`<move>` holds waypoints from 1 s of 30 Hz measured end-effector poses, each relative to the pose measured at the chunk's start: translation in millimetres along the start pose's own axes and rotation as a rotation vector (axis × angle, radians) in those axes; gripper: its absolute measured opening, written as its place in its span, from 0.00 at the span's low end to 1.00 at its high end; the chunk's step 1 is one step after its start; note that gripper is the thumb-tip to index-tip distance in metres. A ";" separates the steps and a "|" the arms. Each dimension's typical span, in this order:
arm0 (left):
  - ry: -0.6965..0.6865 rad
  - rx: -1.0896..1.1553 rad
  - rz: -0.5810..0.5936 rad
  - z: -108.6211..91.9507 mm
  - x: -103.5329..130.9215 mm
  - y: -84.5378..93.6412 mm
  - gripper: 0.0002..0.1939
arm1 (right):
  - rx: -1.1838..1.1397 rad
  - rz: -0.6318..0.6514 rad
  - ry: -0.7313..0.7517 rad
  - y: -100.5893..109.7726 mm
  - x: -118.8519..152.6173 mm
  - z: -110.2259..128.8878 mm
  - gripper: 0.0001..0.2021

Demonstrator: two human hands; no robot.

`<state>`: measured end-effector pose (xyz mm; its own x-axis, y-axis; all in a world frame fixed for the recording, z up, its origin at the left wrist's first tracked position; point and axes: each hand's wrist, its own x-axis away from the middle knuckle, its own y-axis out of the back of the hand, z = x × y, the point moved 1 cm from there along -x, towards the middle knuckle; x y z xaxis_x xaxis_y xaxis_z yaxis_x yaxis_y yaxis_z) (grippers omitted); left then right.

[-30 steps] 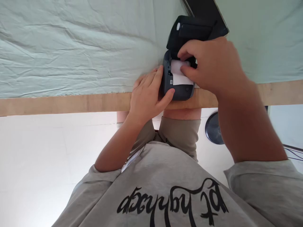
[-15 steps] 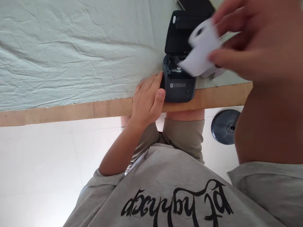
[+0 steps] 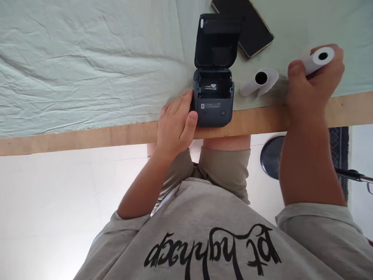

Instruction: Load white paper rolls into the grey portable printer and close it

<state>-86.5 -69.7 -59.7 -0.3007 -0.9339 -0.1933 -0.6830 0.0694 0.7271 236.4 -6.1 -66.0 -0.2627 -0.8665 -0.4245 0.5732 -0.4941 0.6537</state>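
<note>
A small dark thermal printer (image 3: pixel 213 115) sits at the table's front edge with its lid (image 3: pixel 218 42) swung up. Its paper bay lies bare, with a white label inside. My left hand (image 3: pixel 176 122) rests flat against the printer's left side, fingers stretched out, thumb at its front corner. Over to the right, my right hand (image 3: pixel 313 87) is wrapped around a white paper roll (image 3: pixel 309 64), whose dark core hole faces up. Between printer and right hand stands a second paper roll (image 3: pixel 247 90) with a loose flap of paper.
Behind the printer lies a black flat object like a phone in a case (image 3: pixel 255 29), partly covered by the lid. Pale green cloth (image 3: pixel 87 66) covers the table up to a wooden edge (image 3: pixel 122 136). A round black base (image 3: pixel 269 157) stands on the floor.
My right hand has carried its paper roll from over the printer away to the right and down toward the cloth. My left hand stays beside the printer.
</note>
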 end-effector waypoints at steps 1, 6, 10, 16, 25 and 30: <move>0.001 -0.004 -0.005 0.2 0.0 -0.6 0.43 | 0.039 -0.012 0.031 0.2 2.8 -0.2 0.10; -0.004 -0.003 -0.019 0.3 -0.1 -2.1 0.43 | 0.070 0.004 -0.019 0.0 9.8 7.1 0.24; 0.008 -0.012 -0.028 -1.0 -1.0 -2.3 0.42 | 0.011 -0.028 -0.008 -2.2 10.7 4.2 0.29; 0.005 -0.021 -0.045 -0.8 -1.6 -4.3 0.41 | 0.024 -0.201 0.261 3.7 15.8 -0.3 0.13; 0.020 -0.037 -0.032 -1.4 -1.6 -3.9 0.44 | -0.036 0.037 0.430 -6.6 41.8 66.7 0.20; 0.000 -0.035 -0.026 -3.1 -2.4 -2.5 0.42 | 0.005 0.082 0.165 -22.5 37.4 55.6 0.25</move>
<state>-82.1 -68.7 -59.0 -0.2827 -0.9354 -0.2124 -0.6670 0.0326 0.7444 170.6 -31.4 -61.8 -0.0840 -0.8807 -0.4661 0.5839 -0.4225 0.6932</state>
